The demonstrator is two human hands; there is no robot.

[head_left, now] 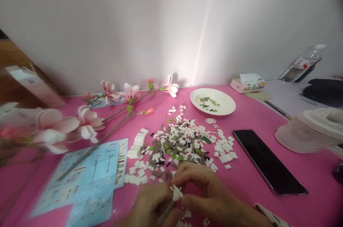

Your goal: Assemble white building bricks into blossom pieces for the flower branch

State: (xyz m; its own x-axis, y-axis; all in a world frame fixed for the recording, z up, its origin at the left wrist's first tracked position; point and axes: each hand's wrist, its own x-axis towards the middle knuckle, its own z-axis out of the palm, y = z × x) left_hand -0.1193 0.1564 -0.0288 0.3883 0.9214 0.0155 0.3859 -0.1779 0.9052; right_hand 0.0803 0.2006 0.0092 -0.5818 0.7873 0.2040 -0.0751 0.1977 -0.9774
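At the bottom middle, my left hand (151,202) is closed around a grey-brown stem of building bricks (164,214). A small cluster of white bricks (177,193) sits at the stem's upper end. My right hand (205,191) curls in from the right, its thumb and fingertips pinching around that white cluster; the exact contact is partly hidden. Just beyond both hands spreads a heap of loose bricks (179,141) in white, grey-brown, green and black. Several white tiles (136,173) lie left of the hands, and more small white pieces lie below them.
Flowering magnolia branches (115,130) cross the left side over blue instruction sheets (91,169). Behind the heap stands a white plate (225,109) with green pieces. A phone (268,162), a lidded container (302,134), a tissue pack (249,84) and a bottle (302,64) are at right.
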